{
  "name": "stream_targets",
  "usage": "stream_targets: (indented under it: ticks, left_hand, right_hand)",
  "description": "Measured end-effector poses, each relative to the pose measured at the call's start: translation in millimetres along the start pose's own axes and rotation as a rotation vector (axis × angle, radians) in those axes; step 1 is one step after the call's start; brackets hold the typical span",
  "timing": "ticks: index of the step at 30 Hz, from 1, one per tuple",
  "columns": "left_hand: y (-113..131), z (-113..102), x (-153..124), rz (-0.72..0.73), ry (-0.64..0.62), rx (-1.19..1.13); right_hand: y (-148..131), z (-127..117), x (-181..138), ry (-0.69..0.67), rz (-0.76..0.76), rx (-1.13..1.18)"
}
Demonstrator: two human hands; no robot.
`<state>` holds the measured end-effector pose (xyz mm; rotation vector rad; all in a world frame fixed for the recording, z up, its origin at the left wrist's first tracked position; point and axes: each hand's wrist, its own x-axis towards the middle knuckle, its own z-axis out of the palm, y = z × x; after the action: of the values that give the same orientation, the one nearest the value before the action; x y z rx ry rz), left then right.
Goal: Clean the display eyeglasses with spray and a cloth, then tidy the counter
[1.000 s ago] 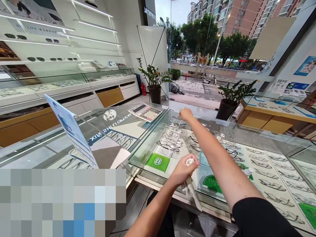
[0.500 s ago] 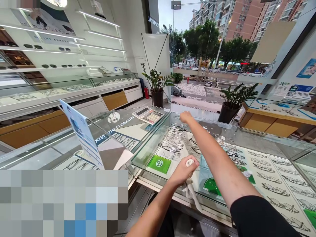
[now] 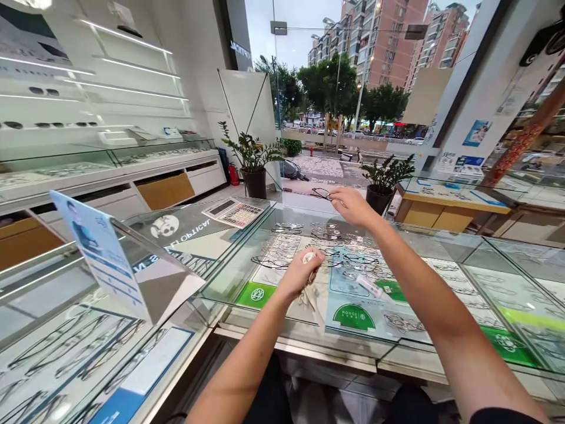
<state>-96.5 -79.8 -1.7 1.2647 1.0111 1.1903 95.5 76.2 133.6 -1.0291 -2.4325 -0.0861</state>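
Observation:
My right hand (image 3: pixel 351 206) is closed on a pair of dark-rimmed eyeglasses (image 3: pixel 321 193), gripping one side of them above the far edge of the glass display case (image 3: pixel 225 318). My left hand (image 3: pixel 300 274), nearer to me over the case, is closed round a crumpled white cloth (image 3: pixel 309 257). Part of the cloth shows above the fist and a pale strip hangs below it. Rows of eyeglasses (image 3: pixel 289 228) lie beneath and beyond my hands. To the right of my left hand lies a white bottle (image 3: pixel 369 285), close to a green semicircular card (image 3: pixel 354 317).
A calculator (image 3: pixel 233 211) lies on the adjoining counter at the left. A folded sign (image 3: pixel 101 259) stands upright nearer to me. Potted plants (image 3: pixel 255 184) and a wooden-fronted counter (image 3: pixel 445 212) stand beyond the case.
My right hand has drawn back and up from the case's far end, with the eyeglasses now clearly visible in it. My left hand keeps the cloth. The view has swung right.

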Motion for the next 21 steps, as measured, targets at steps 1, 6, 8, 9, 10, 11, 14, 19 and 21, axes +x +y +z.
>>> stream_targets:
  ticks: [1, 6, 8, 9, 10, 11, 14, 19, 21]
  left_hand:
    - [5, 12, 6, 0.096, 0.004, 0.092]
    - [-20, 101, 20, 0.533, -0.342, 0.799]
    - [-39, 127, 21, 0.602, -0.551, 1.055]
    - [-47, 135, 22, 0.615, -0.613, 1.159]
    - [-52, 140, 22, 0.619, -0.65, 1.242]
    - [-55, 142, 22, 0.614, -0.662, 1.301]
    - [-55, 141, 22, 0.587, -0.642, 1.346]
    - [-28, 132, 38, 0.55, -0.595, 1.097]
    - [-7, 122, 58, 0.504, -0.463, 0.827]
  right_hand:
    - [5, -6, -9, 0.024, -0.002, 0.028]
    - [26, -4, -20, 0.115, 0.038, 0.158]
    - [32, 6, -26, 0.116, 0.071, 0.211]
    - [35, 9, -31, 0.119, 0.077, 0.226]
    - [37, 12, -36, 0.131, 0.076, 0.234]
    - [40, 13, -43, 0.144, 0.068, 0.236]
    - [43, 5, -63, 0.189, 0.031, 0.234]
    - [38, -24, -90, 0.277, -0.004, 0.222]
    - [36, -33, -99, 0.305, -0.002, 0.205]
